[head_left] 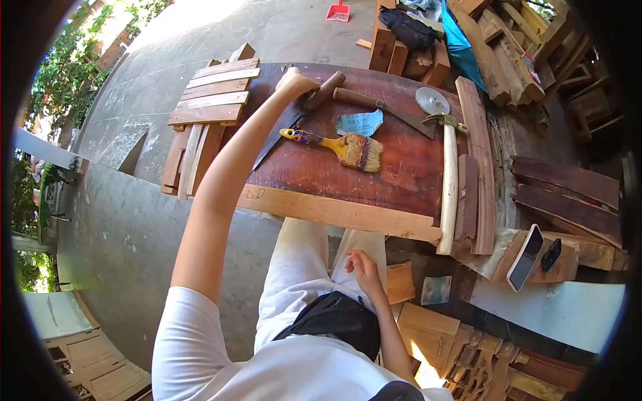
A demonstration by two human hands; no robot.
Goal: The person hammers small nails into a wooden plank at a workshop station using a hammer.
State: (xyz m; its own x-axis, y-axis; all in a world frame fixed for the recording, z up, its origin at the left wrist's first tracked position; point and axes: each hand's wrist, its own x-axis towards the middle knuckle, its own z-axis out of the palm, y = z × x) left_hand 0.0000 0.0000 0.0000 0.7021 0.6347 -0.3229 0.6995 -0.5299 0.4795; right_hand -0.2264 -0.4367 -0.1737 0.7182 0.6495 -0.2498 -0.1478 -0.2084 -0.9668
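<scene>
My left hand (297, 83) reaches to the far edge of the red-brown tabletop (408, 180), its fingers bent closed. Small dark metal tips show just past them; what they belong to is hidden. Beside that hand lies a tool with a thick wooden handle (325, 91) and a long grey blade (269, 146), partly covered by my forearm. Nearer to me is a paintbrush (348, 151) with a yellow-and-blue handle. My right hand (364, 271) hangs over my lap, holding nothing, with loosely bent fingers apart.
A blade with a wooden handle (361, 99), a blue paper piece (360, 122), a metal disc (432, 100) and a hammer (449, 180) lie on the table. Wood slats (214, 93) stand left. A phone (525, 257) rests right. Stacked timber (501, 53) fills the back right.
</scene>
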